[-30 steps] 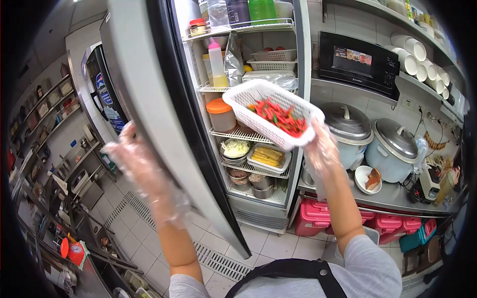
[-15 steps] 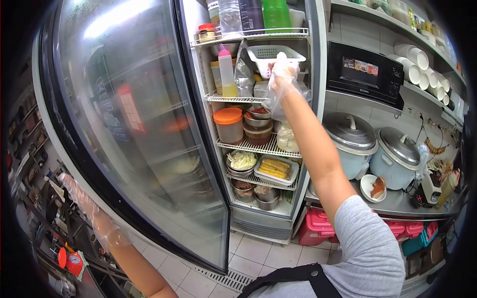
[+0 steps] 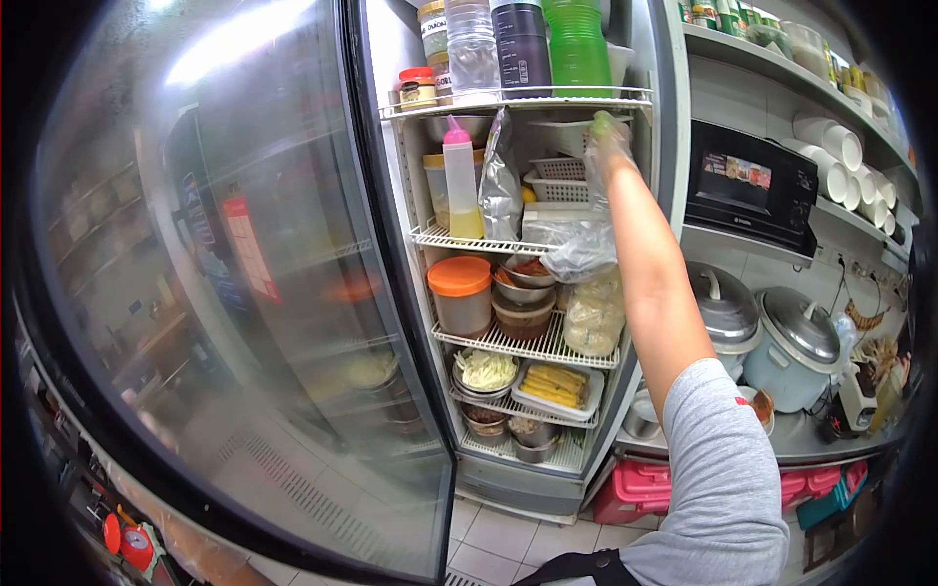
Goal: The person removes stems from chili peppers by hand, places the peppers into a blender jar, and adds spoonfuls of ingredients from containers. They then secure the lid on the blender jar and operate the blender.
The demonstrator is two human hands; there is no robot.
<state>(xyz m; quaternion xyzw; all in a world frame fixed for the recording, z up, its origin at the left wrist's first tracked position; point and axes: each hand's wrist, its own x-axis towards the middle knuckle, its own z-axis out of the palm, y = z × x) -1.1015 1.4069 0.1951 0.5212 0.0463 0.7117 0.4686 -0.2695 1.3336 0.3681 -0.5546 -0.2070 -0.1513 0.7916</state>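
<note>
My right hand [image 3: 608, 146], in a clear plastic glove, reaches into the open fridge at the right end of the upper food shelf. Its fingers are bunched around something pale green that I cannot make out, beside a white basket [image 3: 559, 139]. Below that basket is another white perforated basket [image 3: 562, 184]. The loose end of the glove hangs past my wrist. A pink-capped squeeze bottle [image 3: 463, 186] and a silver bag [image 3: 500, 186] stand to the left. My left hand [image 3: 147, 498] is a blur at the lower left, beyond the glass door; its fingers cannot be made out.
The glass door [image 3: 244, 293] stands open on the left. Lower shelves hold an orange-lidded tub [image 3: 460, 298], bowls and a tray of yellow food [image 3: 555, 388]. To the right are a black microwave [image 3: 747, 190] and two large lidded cookers [image 3: 793, 342]. A red scale [image 3: 137, 547] sits lower left.
The view has moved closer to the fridge. The basket my right hand was gripping is further back on the shelf, with the hand at its right side. My left hand has dropped lower in view.
</note>
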